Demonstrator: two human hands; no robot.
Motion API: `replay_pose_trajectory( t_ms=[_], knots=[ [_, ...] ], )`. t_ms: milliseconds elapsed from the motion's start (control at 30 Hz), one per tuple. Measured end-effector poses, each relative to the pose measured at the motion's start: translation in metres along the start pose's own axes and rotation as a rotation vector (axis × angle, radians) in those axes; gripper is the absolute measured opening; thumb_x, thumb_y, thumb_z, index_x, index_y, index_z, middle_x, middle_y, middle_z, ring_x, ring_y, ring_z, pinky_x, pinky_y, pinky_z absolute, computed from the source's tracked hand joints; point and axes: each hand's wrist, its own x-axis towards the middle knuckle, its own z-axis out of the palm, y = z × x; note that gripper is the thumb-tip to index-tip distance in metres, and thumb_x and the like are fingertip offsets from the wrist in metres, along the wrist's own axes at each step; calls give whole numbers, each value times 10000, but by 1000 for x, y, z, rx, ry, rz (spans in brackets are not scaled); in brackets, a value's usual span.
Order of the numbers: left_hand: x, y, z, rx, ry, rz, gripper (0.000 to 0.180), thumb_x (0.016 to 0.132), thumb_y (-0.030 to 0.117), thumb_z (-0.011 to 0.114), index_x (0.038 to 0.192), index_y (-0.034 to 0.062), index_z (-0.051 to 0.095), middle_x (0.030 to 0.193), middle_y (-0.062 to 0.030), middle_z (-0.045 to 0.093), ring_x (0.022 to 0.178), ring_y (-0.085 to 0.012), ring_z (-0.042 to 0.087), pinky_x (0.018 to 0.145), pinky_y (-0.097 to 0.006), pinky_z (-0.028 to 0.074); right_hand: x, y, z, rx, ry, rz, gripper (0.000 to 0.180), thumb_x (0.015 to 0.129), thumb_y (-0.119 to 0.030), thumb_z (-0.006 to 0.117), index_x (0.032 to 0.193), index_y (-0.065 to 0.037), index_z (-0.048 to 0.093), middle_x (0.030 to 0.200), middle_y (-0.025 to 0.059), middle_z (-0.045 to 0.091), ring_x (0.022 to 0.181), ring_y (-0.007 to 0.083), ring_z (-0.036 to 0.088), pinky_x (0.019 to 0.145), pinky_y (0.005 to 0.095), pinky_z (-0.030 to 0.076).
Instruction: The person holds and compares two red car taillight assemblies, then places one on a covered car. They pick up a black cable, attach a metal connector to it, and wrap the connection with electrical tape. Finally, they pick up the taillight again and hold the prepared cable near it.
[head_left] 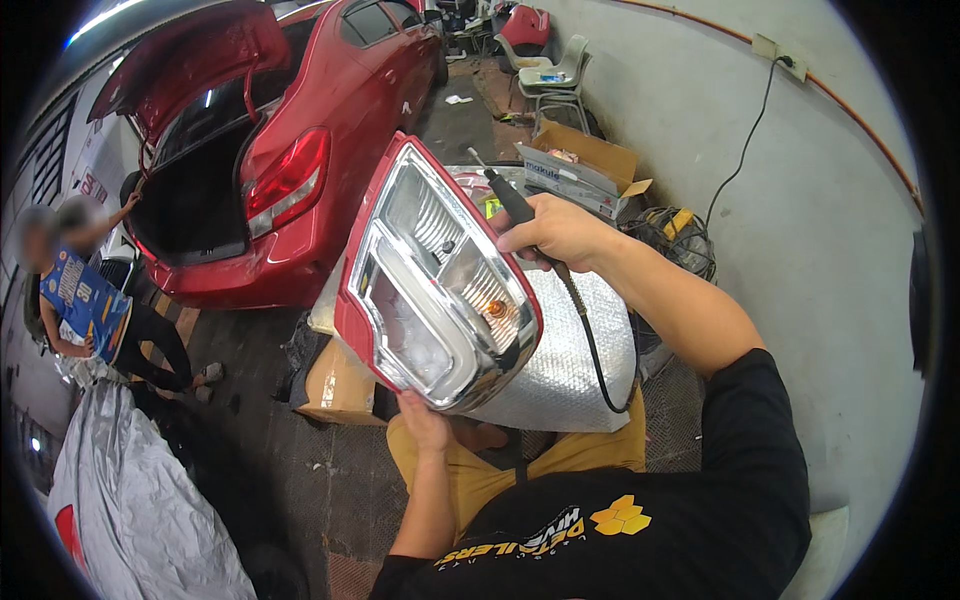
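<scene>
Tail lamp (435,285) pinched at bottom edge by left hand (425,420); right hand (555,230) grip around tool (515,205).

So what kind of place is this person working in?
Most likely a car repair or detailing garage. A red car stands with its boot open on a bare concrete floor, and the person holds a removed tail light in the left hand and a corded tool in the right hand.

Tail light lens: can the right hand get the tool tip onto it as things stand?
Probably yes. The right hand grips the black corded tool just beside the tail light, which the left hand holds up from below with the lens facing the person. Nothing lies between tip and lens.
</scene>
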Motion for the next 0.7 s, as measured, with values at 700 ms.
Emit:
replay_pose_trajectory(
  t_ms=[700],
  knots=[
    [-53,8,72,113,-346,-65,656,1037,296,624,1502,-15,280,1417,-119,500,1290,-231,510,1120,-390,382,-59,-23,-40,-121,-77,-185,313,809,-104,763,1098,11,742,804,-8,676,662,52,571,604,233,440]
  ],
)
